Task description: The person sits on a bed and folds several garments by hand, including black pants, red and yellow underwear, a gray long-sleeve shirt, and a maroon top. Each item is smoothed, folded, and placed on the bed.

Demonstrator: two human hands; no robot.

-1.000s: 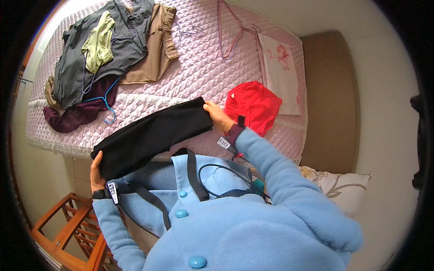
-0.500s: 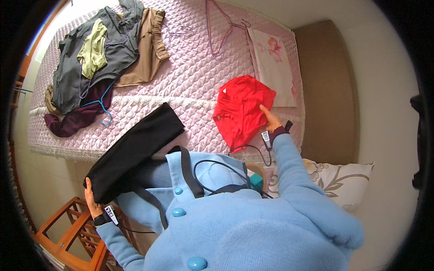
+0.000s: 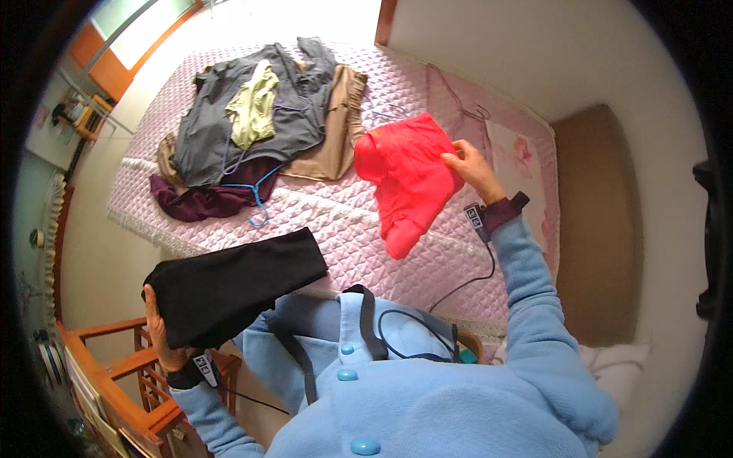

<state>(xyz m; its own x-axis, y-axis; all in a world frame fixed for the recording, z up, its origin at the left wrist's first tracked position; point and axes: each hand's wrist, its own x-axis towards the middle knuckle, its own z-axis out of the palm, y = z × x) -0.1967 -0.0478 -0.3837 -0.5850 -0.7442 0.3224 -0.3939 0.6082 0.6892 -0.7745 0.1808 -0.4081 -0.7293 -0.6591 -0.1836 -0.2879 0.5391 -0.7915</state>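
Observation:
At the lower left, my left hand grips one end of a folded black garment; the thumb shows along its edge and the other fingers are hidden beneath. The black piece reaches rightward across the near edge of the bed. On the right, my right hand pinches the side of a pair of red underpants between thumb and fingers. The underpants hang in the air above the quilted pink bed cover, their lower part dangling toward me.
Dark grey clothing, a light green garment, brown trousers and a maroon garment lie piled on the bed. A blue hanger pokes out. A wooden rack stands lower left; a wall borders the right.
My right hand has lifted the red underpants off the bed cover, where they lay flat. The black garment has swung to a flatter angle. The view has shifted, showing more room at left.

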